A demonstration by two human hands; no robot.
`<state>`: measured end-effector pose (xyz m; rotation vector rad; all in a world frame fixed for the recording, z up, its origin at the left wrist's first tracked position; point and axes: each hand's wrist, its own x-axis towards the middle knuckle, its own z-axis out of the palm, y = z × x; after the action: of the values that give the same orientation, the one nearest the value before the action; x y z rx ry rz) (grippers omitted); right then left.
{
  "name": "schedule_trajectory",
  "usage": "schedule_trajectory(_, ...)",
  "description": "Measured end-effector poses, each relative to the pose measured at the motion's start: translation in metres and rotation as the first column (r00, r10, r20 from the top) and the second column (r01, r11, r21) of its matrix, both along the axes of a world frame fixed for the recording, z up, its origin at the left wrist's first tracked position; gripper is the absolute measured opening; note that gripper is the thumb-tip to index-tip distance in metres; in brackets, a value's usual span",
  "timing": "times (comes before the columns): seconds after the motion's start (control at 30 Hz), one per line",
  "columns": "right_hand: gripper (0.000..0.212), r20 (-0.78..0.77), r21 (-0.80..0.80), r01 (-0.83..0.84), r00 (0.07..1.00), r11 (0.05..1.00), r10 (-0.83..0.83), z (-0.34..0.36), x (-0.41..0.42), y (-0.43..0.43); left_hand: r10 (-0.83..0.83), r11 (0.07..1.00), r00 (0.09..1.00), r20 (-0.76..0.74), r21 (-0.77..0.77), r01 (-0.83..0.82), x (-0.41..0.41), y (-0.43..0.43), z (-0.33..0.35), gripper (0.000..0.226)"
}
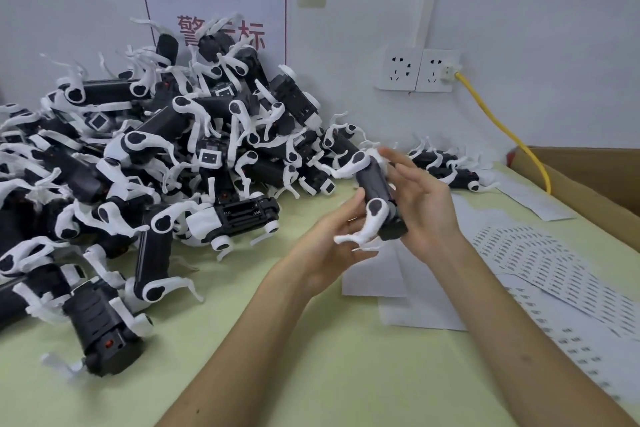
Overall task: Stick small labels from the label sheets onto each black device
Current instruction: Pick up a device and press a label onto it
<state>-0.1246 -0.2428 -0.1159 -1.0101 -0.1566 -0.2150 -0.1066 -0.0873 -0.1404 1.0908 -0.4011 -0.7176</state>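
You hold one black device (372, 184) up in the air, a bit right of the middle of the frame, above the green table (311, 357). It sits between your two hands, with one end pointing up and away from you. Your left hand (329, 243) is under its low end, with the fingers curled around it next to a white leg. Your right hand (426, 204) is on the right side of the device, with the fingers straight and flat against it, not gripping. The label sheets (540, 263) lie on the table at the lower right, just below your right arm. A big pile of devices (156, 156) fills the left side of the frame. A few more devices (446, 166) lie behind your right hand. A cardboard box (588, 184) is at the right edge.
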Motion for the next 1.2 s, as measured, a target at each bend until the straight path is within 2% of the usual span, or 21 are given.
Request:
schedule_trajectory(0.1, 0.042, 0.025, -0.162, -0.018, 0.999, 0.987, 0.022, 0.0, 0.0, 0.007, 0.032, 0.999, 0.999, 0.0, -0.037, -0.032, 0.001, 0.0, 0.001, 0.028)
schedule_trajectory(0.23, 0.038, 0.099, -0.355, 0.142, 0.989, 0.924, -0.114, -0.006, 0.002, 0.009, 0.084, 0.996, 0.993, 0.082, 0.015, -0.086, 0.002, -0.003, 0.0, 0.046)
schedule_trajectory(0.37, 0.026, 0.156, -0.362, 0.278, 0.959, 0.89, -0.236, -0.009, 0.004, 0.009, 0.07, 0.996, 0.984, 0.165, 0.048, -0.079, 0.002, -0.003, -0.001, 0.05)
schedule_trajectory(0.47, 0.023, 0.172, -0.351, 0.32, 0.946, 0.88, -0.275, -0.011, 0.005, 0.01, 0.095, 0.991, 0.975, 0.201, 0.077, -0.112, 0.002, -0.004, -0.001, 0.052)
schedule_trajectory(0.57, 0.035, 0.162, -0.367, 0.273, 0.96, 0.889, -0.228, -0.011, 0.006, 0.011, 0.142, 0.989, 0.981, 0.134, 0.026, -0.147, 0.002, -0.004, 0.001, 0.052)
schedule_trajectory(0.63, 0.041, 0.124, -0.323, 0.202, 0.978, 0.925, -0.17, -0.009, 0.005, 0.009, 0.137, 0.99, 0.989, 0.051, -0.026, -0.136, 0.004, -0.001, 0.001, 0.054)
schedule_trajectory(0.8, 0.036, 0.089, -0.365, 0.169, 0.985, 0.916, -0.146, -0.009, 0.004, 0.012, 0.128, 0.978, 0.99, -0.05, -0.159, -0.135, 0.009, 0.002, 0.002, 0.052)
schedule_trajectory(0.93, 0.043, 0.074, -0.354, 0.055, 0.997, 0.934, -0.031, -0.012, 0.005, 0.016, 0.187, 0.965, 0.978, -0.091, -0.168, -0.2, 0.009, 0.002, 0.002, 0.049)
schedule_trajectory(1.03, 0.042, 0.056, -0.428, 0.0, 0.998, 0.904, 0.026, -0.013, 0.004, 0.015, 0.233, 0.932, 0.959, -0.159, -0.245, -0.267, 0.013, 0.005, 0.0, 0.051)
schedule_trajectory(1.13, 0.039, 0.039, -0.474, -0.014, 0.999, 0.88, 0.037, -0.017, 0.005, 0.017, 0.32, 0.911, 0.94, -0.119, -0.234, -0.34, 0.017, 0.012, 0.002, 0.051)
schedule_trajectory(1.2, 0.031, 0.036, -0.462, 0.047, 0.999, 0.886, -0.035, -0.02, 0.007, 0.019, 0.386, 0.911, 0.923, -0.005, -0.159, -0.382, 0.02, 0.013, 0.0, 0.051)
